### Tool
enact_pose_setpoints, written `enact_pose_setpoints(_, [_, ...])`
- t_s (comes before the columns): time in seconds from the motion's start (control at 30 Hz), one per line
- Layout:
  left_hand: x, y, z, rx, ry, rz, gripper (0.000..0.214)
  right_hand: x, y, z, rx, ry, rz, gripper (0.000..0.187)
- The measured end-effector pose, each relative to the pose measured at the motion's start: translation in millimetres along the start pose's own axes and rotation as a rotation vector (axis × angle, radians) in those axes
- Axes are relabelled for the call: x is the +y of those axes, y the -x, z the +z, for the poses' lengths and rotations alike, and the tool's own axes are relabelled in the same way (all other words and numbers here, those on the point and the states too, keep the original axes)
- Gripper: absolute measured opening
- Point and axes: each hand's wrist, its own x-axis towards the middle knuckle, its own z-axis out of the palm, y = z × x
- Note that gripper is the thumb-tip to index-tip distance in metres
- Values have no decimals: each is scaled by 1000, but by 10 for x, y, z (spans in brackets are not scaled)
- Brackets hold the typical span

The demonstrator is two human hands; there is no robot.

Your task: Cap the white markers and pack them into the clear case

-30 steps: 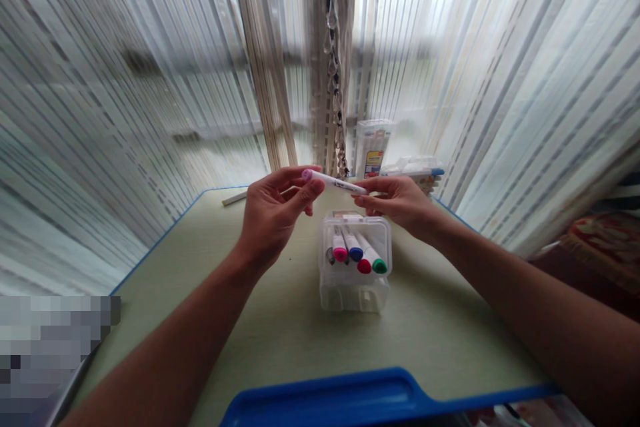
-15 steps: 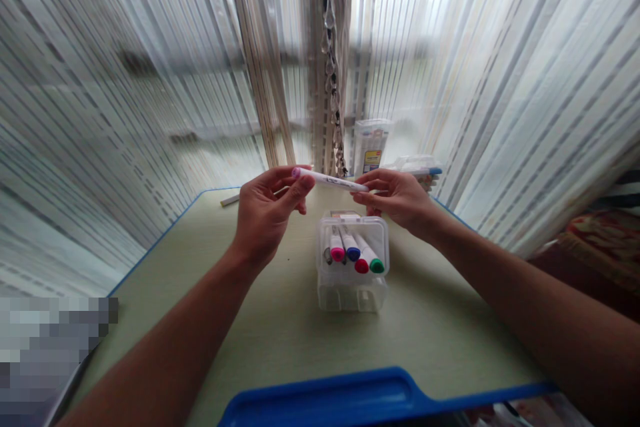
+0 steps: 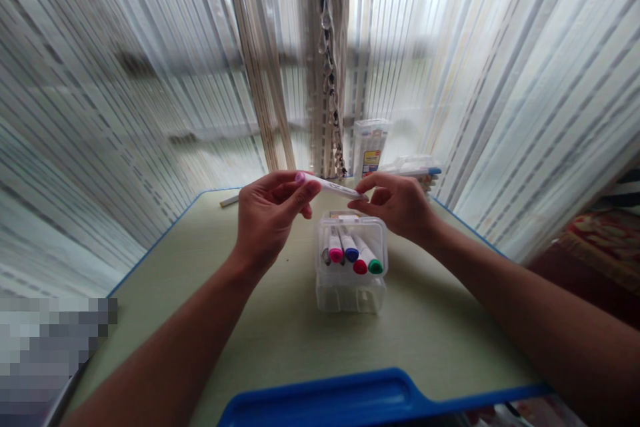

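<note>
Just past the clear box (image 3: 351, 297), a white marker (image 3: 330, 187) slants mid-air, left hand (image 3: 267, 215) closed round its pink end, right hand (image 3: 404, 208) pinching the other; colourful markers (image 3: 352, 254) sit in the box.

Sheer whitish string curtains with grey dashed lines (image 3: 150, 93) stretch across the whole background, broken near the middle by a bundle of beige-brown strands (image 3: 265, 80) and a hanging string of clear teardrop-shaped beads (image 3: 327, 60), while blurred dark horizontal bands show through the weave. Bright white light comes through strongest at upper right, leaving the lower corners dim. Beneath stands a pale green table with blue edging (image 3: 195, 247), and a red patterned fabric (image 3: 600, 240) lies in shadow at far right.
</note>
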Motion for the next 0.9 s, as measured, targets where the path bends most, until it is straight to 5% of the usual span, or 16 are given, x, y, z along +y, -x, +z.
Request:
enact_pose_setpoints(0.63, [5,39,-13,-62,-51,-7,30,19,-13,-46,143,82,-98,17])
enact_pose_setpoints(0.9, [115,80,53,-127,-102,25,26,1,-18,-32,27,80,-180,15])
